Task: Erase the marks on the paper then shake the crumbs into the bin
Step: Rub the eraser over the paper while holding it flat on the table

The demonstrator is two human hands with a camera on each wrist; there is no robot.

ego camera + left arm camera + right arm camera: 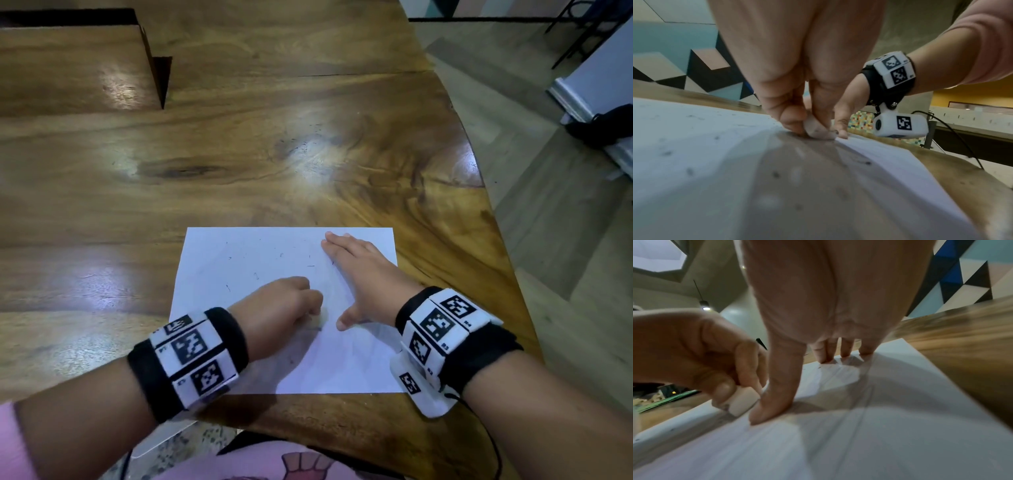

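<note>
1. I see the wooden desk [274, 137] carrying everything; its flat, hard top gives the rubbing something firm to work against; no bin shows in any view, so I cannot say where the crumbs are to go.
2. The paper [239, 260] lies flat near the desk's close edge, squarely in front of me; it bears scattered dark flecks and short strokes, most of them on its far and left part; I judge it sits close so that both hands reach it without stretching.
3. My right hand [356, 274] lies on the right half of the sheet with fingers straight and thumb spread, holding nothing; I judge it is there to pin the paper so it neither slides nor creases under the rubbing.
4. My left hand [284, 305] is curled, its grip closed tightly about the eraser, thumb and fingertips pinching it low near the working end, which I take to give firm pressure.
5. The white eraser [817, 129] touches the paper just beside the right thumb; I judge the erasing is under way, with marks left.
</note>
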